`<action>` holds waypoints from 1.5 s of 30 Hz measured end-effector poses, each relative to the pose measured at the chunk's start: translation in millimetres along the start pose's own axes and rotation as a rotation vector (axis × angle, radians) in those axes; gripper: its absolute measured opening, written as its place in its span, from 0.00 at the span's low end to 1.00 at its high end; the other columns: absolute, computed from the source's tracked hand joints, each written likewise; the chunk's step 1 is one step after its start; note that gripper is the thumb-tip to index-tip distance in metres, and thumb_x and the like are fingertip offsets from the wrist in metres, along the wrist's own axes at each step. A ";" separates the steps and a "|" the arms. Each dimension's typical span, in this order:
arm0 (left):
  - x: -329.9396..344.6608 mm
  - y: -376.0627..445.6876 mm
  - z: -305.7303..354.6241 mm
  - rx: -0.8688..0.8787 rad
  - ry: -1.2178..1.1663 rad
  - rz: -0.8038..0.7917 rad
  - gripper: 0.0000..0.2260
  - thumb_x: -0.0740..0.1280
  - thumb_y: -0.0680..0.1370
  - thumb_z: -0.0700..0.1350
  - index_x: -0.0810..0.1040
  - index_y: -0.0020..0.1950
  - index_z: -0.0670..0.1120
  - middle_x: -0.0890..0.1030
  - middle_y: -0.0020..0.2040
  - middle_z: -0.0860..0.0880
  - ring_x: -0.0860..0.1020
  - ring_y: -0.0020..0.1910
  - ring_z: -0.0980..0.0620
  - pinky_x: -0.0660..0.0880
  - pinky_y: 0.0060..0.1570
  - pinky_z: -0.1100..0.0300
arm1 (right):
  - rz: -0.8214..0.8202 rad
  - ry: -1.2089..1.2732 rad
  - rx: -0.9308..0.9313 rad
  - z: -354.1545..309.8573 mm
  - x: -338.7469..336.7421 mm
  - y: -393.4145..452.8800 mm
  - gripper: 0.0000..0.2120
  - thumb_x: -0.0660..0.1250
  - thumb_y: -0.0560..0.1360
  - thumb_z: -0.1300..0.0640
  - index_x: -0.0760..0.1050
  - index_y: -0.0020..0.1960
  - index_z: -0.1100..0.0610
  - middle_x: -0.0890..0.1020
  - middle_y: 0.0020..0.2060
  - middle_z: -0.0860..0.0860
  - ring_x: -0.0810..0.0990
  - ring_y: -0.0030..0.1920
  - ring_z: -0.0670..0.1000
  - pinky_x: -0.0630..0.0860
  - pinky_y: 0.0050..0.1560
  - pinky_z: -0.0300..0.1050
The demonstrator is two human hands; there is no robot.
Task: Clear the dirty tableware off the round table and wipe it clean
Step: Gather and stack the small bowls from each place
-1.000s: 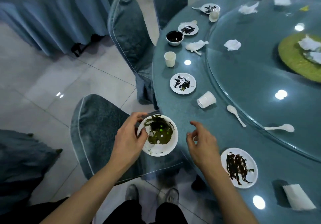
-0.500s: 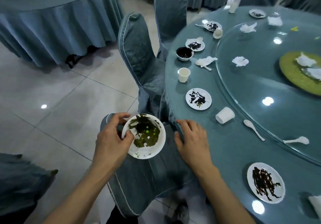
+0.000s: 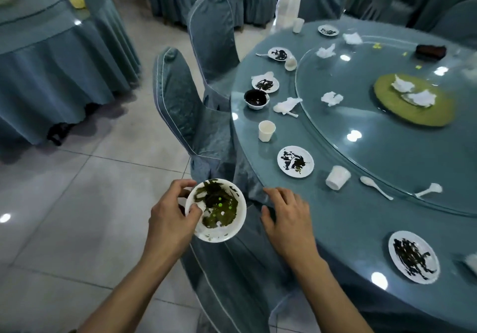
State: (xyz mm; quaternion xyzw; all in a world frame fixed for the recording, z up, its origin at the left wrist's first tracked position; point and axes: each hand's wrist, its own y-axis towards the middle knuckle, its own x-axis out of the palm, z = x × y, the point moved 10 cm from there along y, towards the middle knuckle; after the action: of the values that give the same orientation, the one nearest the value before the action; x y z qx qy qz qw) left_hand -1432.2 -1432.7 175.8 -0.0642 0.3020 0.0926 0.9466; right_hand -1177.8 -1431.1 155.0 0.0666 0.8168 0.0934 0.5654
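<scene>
Your left hand [image 3: 171,219] grips white bowl [image 3: 215,210] by rim, thumb inside, off round table [image 3: 348,219], above chair cover. Bowl dirty: dark green smears, small green dots. Your right hand [image 3: 289,219] flat on table edge, fingers loose, holding nothing.

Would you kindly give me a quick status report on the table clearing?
Left hand grips dirty bowl, off the table. Right hand open at round table edge. Plates, cups, spoons, napkins remain. Chair close by.

Round table [image 3: 335,229] with stained plates [image 3: 295,161], cups [image 3: 266,131]
</scene>
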 end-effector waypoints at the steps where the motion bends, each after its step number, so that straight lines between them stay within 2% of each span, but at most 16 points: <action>1: 0.2 4.5 -0.3 0.005 -0.001 -0.002 0.18 0.73 0.77 0.41 0.75 0.62 0.59 0.81 0.52 0.57 0.81 0.47 0.53 0.82 0.39 0.58 | 0.012 -0.001 0.001 -0.1 0.2 3.8 0.18 0.70 0.74 0.54 0.75 0.64 0.51 0.79 0.55 0.51 0.77 0.52 0.55 0.74 0.52 0.54; 7: -8.9 38.9 -4.4 0.017 -0.017 -0.019 0.17 0.73 0.76 0.41 0.76 0.60 0.58 0.82 0.51 0.57 0.82 0.46 0.51 0.84 0.39 0.50 | 0.021 0.024 0.046 -8.4 16.1 30.7 0.19 0.69 0.74 0.53 0.75 0.64 0.51 0.79 0.56 0.51 0.77 0.54 0.55 0.74 0.55 0.55; 13: -34.0 110.4 -23.9 0.044 -0.076 -0.051 0.18 0.72 0.76 0.39 0.77 0.58 0.60 0.82 0.49 0.58 0.82 0.44 0.51 0.84 0.33 0.50 | 0.052 -0.021 0.098 -39.0 41.9 75.1 0.17 0.71 0.73 0.54 0.76 0.62 0.52 0.78 0.52 0.51 0.78 0.51 0.56 0.74 0.51 0.55; 18: -66.0 197.3 -37.1 0.056 -0.114 -0.130 0.17 0.72 0.75 0.38 0.77 0.58 0.57 0.81 0.50 0.55 0.82 0.44 0.50 0.82 0.27 0.56 | 0.087 -0.043 0.190 -83.2 67.9 132.4 0.17 0.70 0.73 0.54 0.76 0.62 0.52 0.79 0.52 0.52 0.78 0.50 0.57 0.74 0.51 0.54; 23: -96.2 279.2 -44.3 0.105 -0.089 -0.224 0.18 0.72 0.76 0.38 0.77 0.59 0.57 0.81 0.50 0.54 0.83 0.43 0.49 0.82 0.27 0.55 | 0.081 -0.035 0.292 -133.1 100.4 184.6 0.17 0.68 0.76 0.52 0.75 0.64 0.51 0.78 0.55 0.50 0.77 0.54 0.55 0.73 0.57 0.54; 28: -103.6 342.1 -46.9 0.135 -0.087 -0.282 0.18 0.72 0.76 0.38 0.76 0.59 0.58 0.81 0.51 0.55 0.83 0.44 0.48 0.82 0.28 0.55 | 0.093 -0.066 0.335 -160.1 119.3 229.5 0.16 0.68 0.75 0.52 0.74 0.63 0.50 0.77 0.53 0.50 0.77 0.52 0.55 0.72 0.55 0.53; 35: -73.5 422.1 -34.7 0.187 -0.072 -0.366 0.18 0.72 0.75 0.38 0.77 0.59 0.57 0.80 0.49 0.58 0.83 0.43 0.49 0.82 0.28 0.54 | 0.079 -0.051 0.442 -138.9 144.0 291.2 0.16 0.65 0.78 0.51 0.73 0.65 0.49 0.77 0.56 0.50 0.76 0.55 0.54 0.70 0.59 0.52; 39: -45.2 473.9 -17.4 0.205 -0.055 -0.403 0.18 0.71 0.75 0.38 0.77 0.59 0.57 0.81 0.50 0.59 0.82 0.43 0.54 0.81 0.28 0.56 | 0.125 -0.034 0.516 -111.4 159.0 330.2 0.15 0.67 0.76 0.52 0.75 0.62 0.50 0.78 0.52 0.50 0.77 0.51 0.55 0.71 0.54 0.53; 42: -15.7 512.5 4.8 0.261 0.034 -0.437 0.17 0.72 0.76 0.40 0.76 0.59 0.59 0.81 0.50 0.61 0.80 0.42 0.61 0.81 0.34 0.59 | 0.152 -0.029 0.592 -83.8 170.5 357.4 0.14 0.69 0.74 0.54 0.77 0.59 0.52 0.79 0.50 0.52 0.78 0.49 0.57 0.73 0.50 0.53; 45: 15.0 545.6 24.6 0.274 0.037 -0.504 0.16 0.72 0.77 0.41 0.76 0.58 0.60 0.80 0.51 0.62 0.80 0.45 0.60 0.82 0.35 0.58 | 0.158 -0.051 0.653 -62.8 172.6 380.1 0.15 0.68 0.75 0.53 0.77 0.62 0.51 0.80 0.53 0.52 0.79 0.51 0.56 0.73 0.52 0.53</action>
State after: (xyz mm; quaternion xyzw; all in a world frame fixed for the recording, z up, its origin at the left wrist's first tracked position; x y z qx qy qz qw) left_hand -1523.2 -894.6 151.1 -0.0105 0.3036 -0.1883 0.9340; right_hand -1296.0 -1028.9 105.9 0.3096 0.7814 -0.1311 0.5257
